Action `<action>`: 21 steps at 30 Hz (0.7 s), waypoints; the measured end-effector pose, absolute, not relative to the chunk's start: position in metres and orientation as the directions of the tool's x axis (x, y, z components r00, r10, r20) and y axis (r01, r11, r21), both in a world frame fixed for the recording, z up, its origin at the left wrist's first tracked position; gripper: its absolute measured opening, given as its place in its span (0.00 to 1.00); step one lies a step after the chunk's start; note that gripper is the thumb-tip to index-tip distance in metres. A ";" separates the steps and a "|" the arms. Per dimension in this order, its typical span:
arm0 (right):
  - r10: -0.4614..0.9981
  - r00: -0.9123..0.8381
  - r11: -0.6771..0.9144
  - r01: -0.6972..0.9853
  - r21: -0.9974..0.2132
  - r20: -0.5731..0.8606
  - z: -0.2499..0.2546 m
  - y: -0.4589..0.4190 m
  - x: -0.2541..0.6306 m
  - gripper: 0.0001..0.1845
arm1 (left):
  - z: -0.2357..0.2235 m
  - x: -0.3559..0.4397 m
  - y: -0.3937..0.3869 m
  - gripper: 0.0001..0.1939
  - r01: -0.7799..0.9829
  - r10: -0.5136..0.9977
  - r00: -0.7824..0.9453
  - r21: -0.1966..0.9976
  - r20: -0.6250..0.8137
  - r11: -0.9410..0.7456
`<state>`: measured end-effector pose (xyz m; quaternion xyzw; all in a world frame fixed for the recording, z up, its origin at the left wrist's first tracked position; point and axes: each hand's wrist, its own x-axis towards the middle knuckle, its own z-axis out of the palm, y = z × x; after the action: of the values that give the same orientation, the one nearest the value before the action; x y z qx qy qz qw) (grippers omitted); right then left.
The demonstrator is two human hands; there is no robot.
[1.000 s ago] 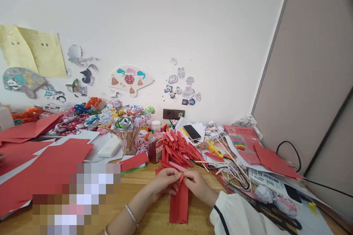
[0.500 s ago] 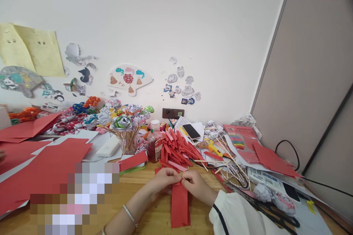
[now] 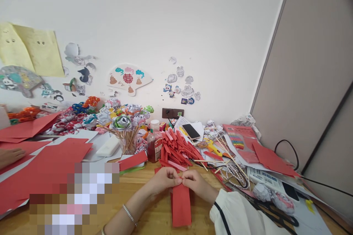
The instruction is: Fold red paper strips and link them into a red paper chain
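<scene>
A strip of red paper point(image 3: 181, 205) hangs toward me over the wooden table, with another red layer showing along its left edge. Its top end is pinched between the fingertips of my left hand point(image 3: 167, 180) and my right hand point(image 3: 197, 183), which meet thumb to thumb. Both hands are closed on it. What the fingertips cover at that end is hidden. Just beyond my hands lies a heap of folded red paper strips point(image 3: 179, 148).
A co-worker's hand point(image 3: 11, 157) rests on red sheets point(image 3: 55, 165) at left. Behind stand a bottle point(image 3: 153, 147) and paper flowers point(image 3: 122, 122) on sticks. To the right lie a yellow glue gun point(image 3: 213, 148), a phone point(image 3: 191, 131), beads point(image 3: 233, 176) and scissors point(image 3: 278, 213).
The red strip has turned slightly and shifted a little right, while my hands stay together at its top. The co-worker's hand has come further into view at left.
</scene>
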<state>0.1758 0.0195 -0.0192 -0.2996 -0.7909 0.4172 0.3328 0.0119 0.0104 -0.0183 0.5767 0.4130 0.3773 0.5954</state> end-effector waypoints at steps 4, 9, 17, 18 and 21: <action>0.728 -0.624 0.492 0.189 -0.850 0.283 -0.019 0.020 0.177 0.15 | -0.018 0.013 0.012 0.18 0.066 0.919 0.393 0.998 -0.025 -0.001; 0.707 -0.662 0.484 0.194 -0.854 0.250 -0.019 0.020 0.178 0.14 | -0.013 0.011 0.010 0.19 0.172 0.888 0.459 0.984 -0.033 -0.052; 0.686 -0.690 0.484 0.196 -0.853 0.231 -0.019 0.021 0.180 0.13 | -0.006 0.009 0.006 0.18 0.228 0.867 0.497 0.970 -0.038 -0.088; 0.685 -0.690 0.492 0.199 -0.847 0.235 -0.019 0.021 0.180 0.14 | -0.006 0.010 0.006 0.18 0.238 0.872 0.488 0.967 -0.038 -0.091; 0.672 -0.701 0.509 0.205 -0.836 0.237 -0.019 0.020 0.180 0.15 | -0.009 0.011 0.006 0.18 0.274 0.890 0.454 0.957 -0.042 -0.095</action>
<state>0.1802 0.0205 -0.0185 -0.2668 -0.8224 0.4174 0.2798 0.0105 0.0061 -0.0086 0.6775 0.4293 0.2974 0.5179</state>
